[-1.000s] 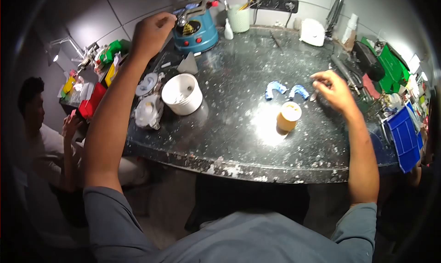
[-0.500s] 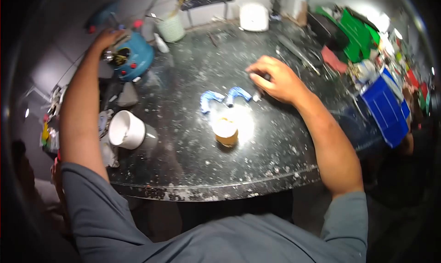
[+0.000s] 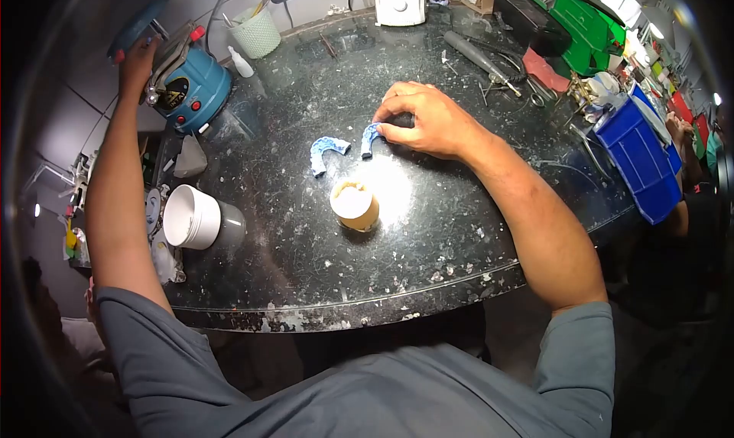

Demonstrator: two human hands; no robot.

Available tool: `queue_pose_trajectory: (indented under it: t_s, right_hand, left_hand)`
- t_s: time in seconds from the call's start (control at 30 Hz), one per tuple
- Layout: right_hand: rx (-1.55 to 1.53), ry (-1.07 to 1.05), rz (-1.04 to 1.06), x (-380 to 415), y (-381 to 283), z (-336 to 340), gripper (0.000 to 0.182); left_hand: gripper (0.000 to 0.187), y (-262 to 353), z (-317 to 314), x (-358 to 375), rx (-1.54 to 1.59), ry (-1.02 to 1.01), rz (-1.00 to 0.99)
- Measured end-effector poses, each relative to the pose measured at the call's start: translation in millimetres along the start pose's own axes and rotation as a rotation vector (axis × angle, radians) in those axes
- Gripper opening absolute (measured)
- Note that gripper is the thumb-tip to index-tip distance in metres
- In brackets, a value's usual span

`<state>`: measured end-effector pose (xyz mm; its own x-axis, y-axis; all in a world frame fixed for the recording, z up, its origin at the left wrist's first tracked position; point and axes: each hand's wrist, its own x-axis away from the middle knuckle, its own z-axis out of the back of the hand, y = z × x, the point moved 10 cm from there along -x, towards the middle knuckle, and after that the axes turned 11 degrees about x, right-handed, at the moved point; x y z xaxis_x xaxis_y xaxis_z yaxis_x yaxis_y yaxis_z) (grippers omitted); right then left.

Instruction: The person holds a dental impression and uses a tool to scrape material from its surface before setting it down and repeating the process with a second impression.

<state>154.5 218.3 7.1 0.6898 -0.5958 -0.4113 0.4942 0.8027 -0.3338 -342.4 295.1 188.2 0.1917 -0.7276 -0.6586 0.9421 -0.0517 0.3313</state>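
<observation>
My right hand (image 3: 428,121) pinches one end of a blue-and-white, horseshoe-shaped dental arch piece (image 3: 369,141) between thumb and forefinger. A similar arch piece (image 3: 327,152) lies on the worktop just left of it. A tan cup-shaped block with a pale top (image 3: 353,202) stands in front of both. At the far left, my left hand (image 3: 138,62) is raised beside a blue pot-like machine (image 3: 200,86) with red knobs and a metal clamp. A blue lid (image 3: 138,27) sits above that hand. Its fingers are partly hidden by the metal parts.
The dark worktop (image 3: 306,262) is spattered with white. A white tub (image 3: 191,216) stands front left. At the back are a brush holder (image 3: 256,33), a squeeze bottle (image 3: 240,62) and a white device (image 3: 400,2). Right: a grey-handled tool (image 3: 478,56), a green bin (image 3: 585,29), a blue bin (image 3: 638,159).
My right hand has moved left onto the right-hand arch piece and grips its end. My left hand has shifted left, from over the blue machine to beside it. The camera view has shifted slightly.
</observation>
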Motion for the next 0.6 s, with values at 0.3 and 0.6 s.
queue_pose_trajectory:
  t_s: [0.3,0.6]
  right_hand:
    - [-0.003,0.027,-0.034,0.1,2.0,2.3,0.02]
    - [-0.068,0.041,-0.051,2.7,9.0,4.5,0.018]
  left_hand:
    - [0.043,53.5,35.6,52.3,-0.35,0.124,-0.258]
    - [0.016,118.8,69.2,115.7,-0.166,0.244,-0.615]
